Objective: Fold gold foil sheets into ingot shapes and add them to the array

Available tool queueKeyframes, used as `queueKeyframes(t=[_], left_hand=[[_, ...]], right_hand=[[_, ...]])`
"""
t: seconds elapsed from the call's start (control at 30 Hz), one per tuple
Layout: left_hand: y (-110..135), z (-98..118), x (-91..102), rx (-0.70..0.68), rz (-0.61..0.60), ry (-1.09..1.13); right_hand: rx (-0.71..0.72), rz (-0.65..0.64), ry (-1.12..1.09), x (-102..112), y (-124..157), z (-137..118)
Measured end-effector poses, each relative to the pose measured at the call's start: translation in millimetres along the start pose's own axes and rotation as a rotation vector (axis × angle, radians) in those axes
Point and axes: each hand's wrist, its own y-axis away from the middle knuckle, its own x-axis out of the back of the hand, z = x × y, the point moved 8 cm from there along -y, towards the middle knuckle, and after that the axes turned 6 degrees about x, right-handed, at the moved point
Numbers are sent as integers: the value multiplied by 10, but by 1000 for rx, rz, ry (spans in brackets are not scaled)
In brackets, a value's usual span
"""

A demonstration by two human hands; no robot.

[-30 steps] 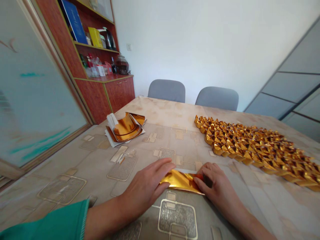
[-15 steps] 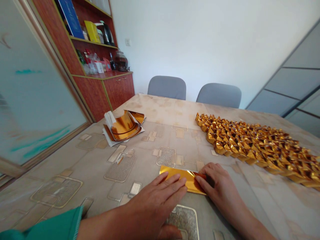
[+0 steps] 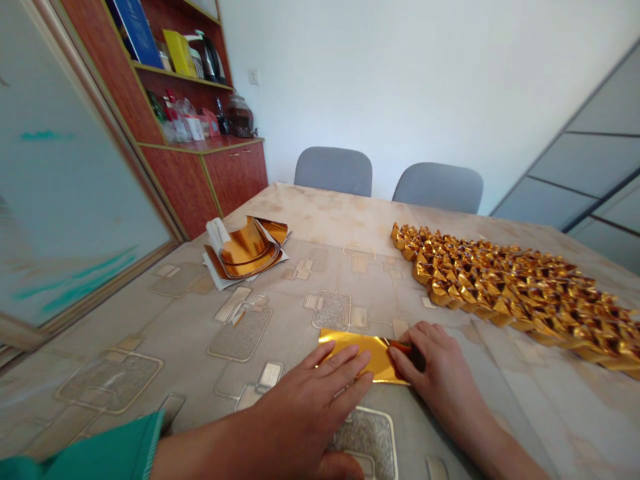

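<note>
A gold foil strip (image 3: 383, 363) lies flat on the patterned surface (image 3: 190, 370), in front of the person. The left hand (image 3: 320, 407) rests over it with fingers extended, clasping nothing, while the right hand's (image 3: 435, 360) grip pinches its right end between thumb and fingers. The strip looks only partly worked; the rows of folded foil pieces (image 3: 500, 287) at right appear finished, and the curved stack of foil sheets (image 3: 245, 250) at left looks unfolded. Two grey chairs (image 3: 333, 172) stand beyond. The fingers hide the strip's right end.
</note>
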Motion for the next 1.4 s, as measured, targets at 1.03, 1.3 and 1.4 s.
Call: queueKeyframes(t=[1.03, 1.3, 1.4], left_hand=[[206, -193, 206, -102, -93, -195], [428, -331, 305, -82, -50, -263], [340, -291, 344, -100, 44, -283]], right_hand=[[494, 153, 378, 288, 561, -638], [457, 121, 339, 259, 631, -606], [438, 105, 344, 239, 666, -544]])
